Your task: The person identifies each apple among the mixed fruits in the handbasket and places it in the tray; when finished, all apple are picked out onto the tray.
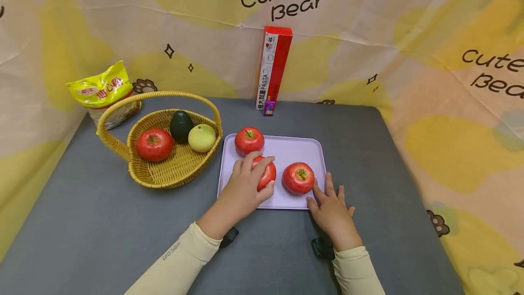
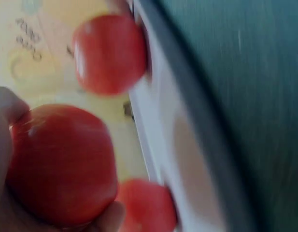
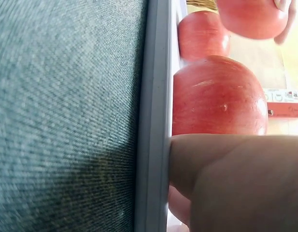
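While the left grip [image 1: 244,185] clasps an apple [image 1: 268,175] over the mid-frame tray [image 1: 292,149] and the right grip [image 1: 333,213] lies relaxed at its lower-right edge, moving that apple seems underway, next calling for a steady hold.

The apples [image 1: 299,178] are red, the tray [image 1: 292,149] pale lilac, the table [image 1: 360,144] dark grey. Left: golden basket [image 1: 173,185], dark green avocado [image 1: 181,126], pale green fruit [image 1: 202,138], yellow bag [image 1: 104,88]. Far: red-and-white box [image 1: 282,53], cream cloth [image 1: 213,17] patched yellow, lettered black.
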Available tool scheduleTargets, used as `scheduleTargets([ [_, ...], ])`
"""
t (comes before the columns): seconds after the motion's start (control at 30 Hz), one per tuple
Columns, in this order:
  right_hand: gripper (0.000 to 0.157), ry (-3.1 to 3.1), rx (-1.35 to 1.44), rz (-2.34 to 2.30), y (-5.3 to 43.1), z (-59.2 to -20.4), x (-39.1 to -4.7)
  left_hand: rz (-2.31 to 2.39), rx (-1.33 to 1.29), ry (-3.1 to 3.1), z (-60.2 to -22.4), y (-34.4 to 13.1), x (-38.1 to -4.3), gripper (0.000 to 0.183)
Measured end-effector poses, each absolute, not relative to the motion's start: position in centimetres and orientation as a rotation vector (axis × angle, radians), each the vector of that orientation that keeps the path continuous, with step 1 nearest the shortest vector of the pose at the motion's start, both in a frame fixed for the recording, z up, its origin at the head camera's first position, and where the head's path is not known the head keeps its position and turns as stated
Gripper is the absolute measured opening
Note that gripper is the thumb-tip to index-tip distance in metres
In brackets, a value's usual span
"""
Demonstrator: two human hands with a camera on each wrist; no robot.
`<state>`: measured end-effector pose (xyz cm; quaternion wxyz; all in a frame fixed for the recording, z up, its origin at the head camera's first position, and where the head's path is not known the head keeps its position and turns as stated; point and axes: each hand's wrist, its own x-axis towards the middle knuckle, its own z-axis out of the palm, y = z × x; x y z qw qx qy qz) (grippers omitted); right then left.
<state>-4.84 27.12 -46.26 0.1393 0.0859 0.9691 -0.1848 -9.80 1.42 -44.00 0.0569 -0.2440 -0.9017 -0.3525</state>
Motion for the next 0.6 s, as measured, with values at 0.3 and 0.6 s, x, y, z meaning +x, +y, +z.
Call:
scheduleTargets([
  [0.3,0.064,2.801,0.247,-0.506,27.0,-46.1,-4.7,-1.031,-0.908,-2.825,-45.2,3.0,-8.7,0.058],
  [0.6,0.063,2.805,0.241,-0.498,27.0,-46.1,-4.7,-0.979,-0.844,-3.069,-45.6,3.4,-8.7,0.086],
])
